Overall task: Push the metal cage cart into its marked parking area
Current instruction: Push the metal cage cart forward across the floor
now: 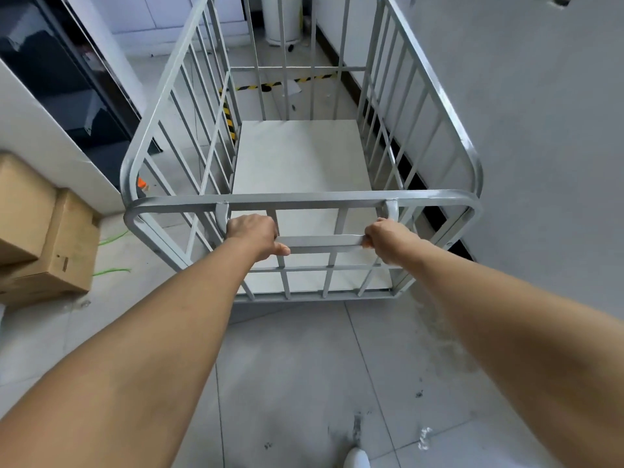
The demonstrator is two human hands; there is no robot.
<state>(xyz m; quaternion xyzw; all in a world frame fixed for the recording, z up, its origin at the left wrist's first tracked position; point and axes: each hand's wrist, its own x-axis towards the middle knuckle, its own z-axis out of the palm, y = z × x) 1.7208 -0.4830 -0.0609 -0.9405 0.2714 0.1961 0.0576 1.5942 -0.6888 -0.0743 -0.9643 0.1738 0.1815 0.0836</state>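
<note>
The grey metal cage cart (435, 86) stands in front of me on the tiled floor, its barred sides tall and its flat base bare. A horizontal handle bar (320, 240) crosses its near side. My left hand (251, 233) grips the bar's left end and my right hand (388, 239) grips its right end. Yellow-and-black striped floor tape (270, 85) shows through the bars ahead and runs along the cart's left side, marking an area by the right wall. The cart's far end lies past the left strip of tape.
A grey wall (540, 130) runs close along the cart's right side. Stacked cardboard boxes (47, 238) sit at the left with green cables beside them. A dark glass cabinet (60, 79) stands at the far left. A white cylinder (282, 18) stands beyond the tape.
</note>
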